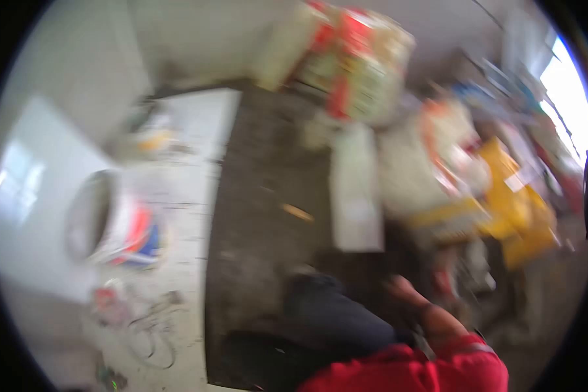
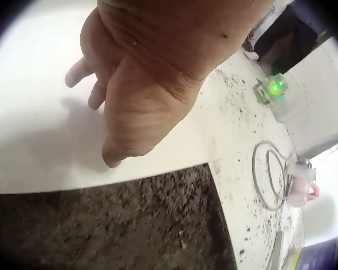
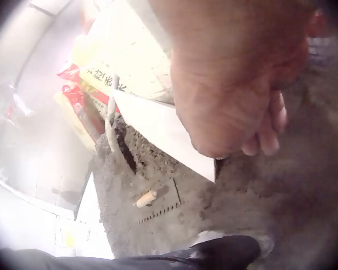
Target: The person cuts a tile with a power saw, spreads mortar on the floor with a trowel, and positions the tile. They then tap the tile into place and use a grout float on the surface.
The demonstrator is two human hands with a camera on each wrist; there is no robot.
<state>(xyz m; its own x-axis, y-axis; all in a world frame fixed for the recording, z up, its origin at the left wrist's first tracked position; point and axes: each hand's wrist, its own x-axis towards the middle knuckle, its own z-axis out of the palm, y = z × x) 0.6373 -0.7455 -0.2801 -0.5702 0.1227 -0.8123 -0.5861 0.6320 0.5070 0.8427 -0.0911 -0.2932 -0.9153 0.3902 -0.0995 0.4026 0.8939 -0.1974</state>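
Observation:
My left hand (image 2: 149, 107) shows only in the left wrist view, above a smooth white surface (image 2: 34, 140) on which its shadow falls. Its fingers are apart and relaxed, with nothing visible in them. Below the knee of the dark trousers (image 1: 340, 310), my right hand (image 1: 408, 292) hangs over the dark floor. In the right wrist view, that hand's fingers (image 3: 267, 138) curl loosely and no held thing shows; its palm overlaps the end of a long white board-like piece (image 3: 163, 132). A small wooden piece (image 3: 146, 198) lies on the rough floor.
A white bucket (image 1: 114, 219) and a looped cable (image 1: 151, 343) stand on the pale strip at left. Printed sacks (image 1: 366, 72) lean at the back. Bulging pale bags (image 1: 411, 163) and a yellow bag (image 1: 509, 196) crowd the right. A green light (image 2: 275, 88) glows on a small device.

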